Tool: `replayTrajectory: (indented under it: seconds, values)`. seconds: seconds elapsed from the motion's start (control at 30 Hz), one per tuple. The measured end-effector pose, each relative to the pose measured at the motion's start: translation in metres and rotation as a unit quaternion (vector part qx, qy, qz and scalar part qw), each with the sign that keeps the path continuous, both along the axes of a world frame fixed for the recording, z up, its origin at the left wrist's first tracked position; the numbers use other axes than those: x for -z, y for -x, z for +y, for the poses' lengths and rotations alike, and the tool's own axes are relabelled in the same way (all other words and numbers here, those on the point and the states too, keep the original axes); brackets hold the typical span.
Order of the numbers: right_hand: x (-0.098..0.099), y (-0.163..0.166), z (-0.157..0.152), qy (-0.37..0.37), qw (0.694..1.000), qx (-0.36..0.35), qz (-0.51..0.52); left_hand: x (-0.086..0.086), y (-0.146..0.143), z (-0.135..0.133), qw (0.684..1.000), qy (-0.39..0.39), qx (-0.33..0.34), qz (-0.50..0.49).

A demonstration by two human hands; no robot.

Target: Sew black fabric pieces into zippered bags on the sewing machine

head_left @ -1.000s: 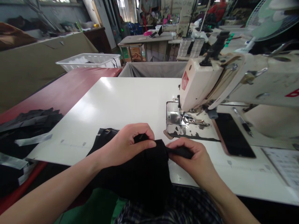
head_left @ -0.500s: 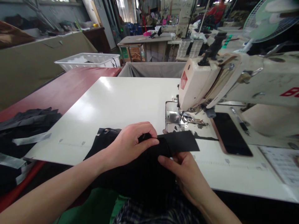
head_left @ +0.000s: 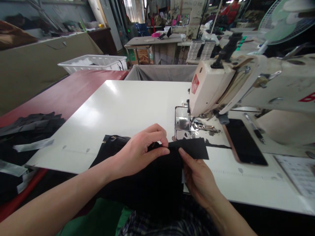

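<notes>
Black fabric [head_left: 152, 177] with a zipper along its upper left edge lies over the front of the white table and hangs down toward my lap. My left hand [head_left: 145, 147] pinches its top edge between thumb and fingers. My right hand [head_left: 197, 170] grips the right side, its thumb on top and its fingers hidden underneath. A flat black strip [head_left: 194, 147] sticks out to the right from between the hands. Just beyond it stands the sewing machine's presser foot [head_left: 200, 125], apart from the fabric.
The sewing machine [head_left: 211, 85] fills the right side. A phone [head_left: 243, 141], a pen [head_left: 254, 128] and a printed sheet [head_left: 297, 173] lie right of my hands. Stacked dark fabric pieces [head_left: 29, 124] rest at left; a white basket [head_left: 93, 62] sits behind on the red surface [head_left: 73, 85].
My right thumb has moved up and rightward onto the base of the black strip. The left hand keeps its pinch, with its fingers shifted slightly up.
</notes>
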State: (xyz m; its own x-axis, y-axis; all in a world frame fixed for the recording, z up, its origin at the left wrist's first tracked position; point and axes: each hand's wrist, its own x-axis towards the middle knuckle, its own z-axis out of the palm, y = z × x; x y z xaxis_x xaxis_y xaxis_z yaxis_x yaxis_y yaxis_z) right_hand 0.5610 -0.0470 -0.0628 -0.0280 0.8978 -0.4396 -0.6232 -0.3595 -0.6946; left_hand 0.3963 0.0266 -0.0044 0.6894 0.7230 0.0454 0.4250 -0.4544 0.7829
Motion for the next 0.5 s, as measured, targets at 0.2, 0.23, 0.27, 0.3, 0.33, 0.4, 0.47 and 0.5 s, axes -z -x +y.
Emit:
replayTrajectory:
  seconds: [0.2, 0.23, 0.27, 0.3, 0.33, 0.4, 0.47, 0.5]
  values:
    - [0.023, -0.003, -0.014, 0.05, 0.997, -0.012, -0.052, 0.006, -0.001, 0.0, 0.999, 0.031, -0.014, 0.005]
    - [0.027, -0.004, -0.016, 0.048, 0.997, -0.011, -0.061, 0.006, -0.002, 0.0, 0.999, 0.036, -0.022, 0.021]
    - [0.031, -0.005, -0.018, 0.046, 0.997, -0.015, -0.068, 0.007, -0.003, -0.001, 0.998, 0.037, -0.028, 0.037]
    - [0.034, -0.005, -0.02, 0.045, 0.996, -0.02, -0.073, 0.007, -0.004, -0.001, 0.998, 0.035, -0.033, 0.051]
    - [0.036, -0.006, -0.021, 0.044, 0.996, -0.025, -0.077, 0.007, -0.005, -0.002, 0.997, 0.031, -0.035, 0.059]
    - [0.039, -0.007, -0.021, 0.039, 0.995, -0.027, -0.087, 0.007, -0.006, -0.003, 0.997, 0.028, -0.036, 0.064]
    - [0.039, -0.006, -0.021, 0.013, 0.995, -0.001, -0.099, 0.007, -0.007, -0.003, 0.997, 0.027, -0.037, 0.068]
    - [0.039, -0.006, -0.021, 0.0, 0.995, 0.012, -0.099, 0.007, -0.008, -0.003, 0.996, 0.027, -0.039, 0.071]
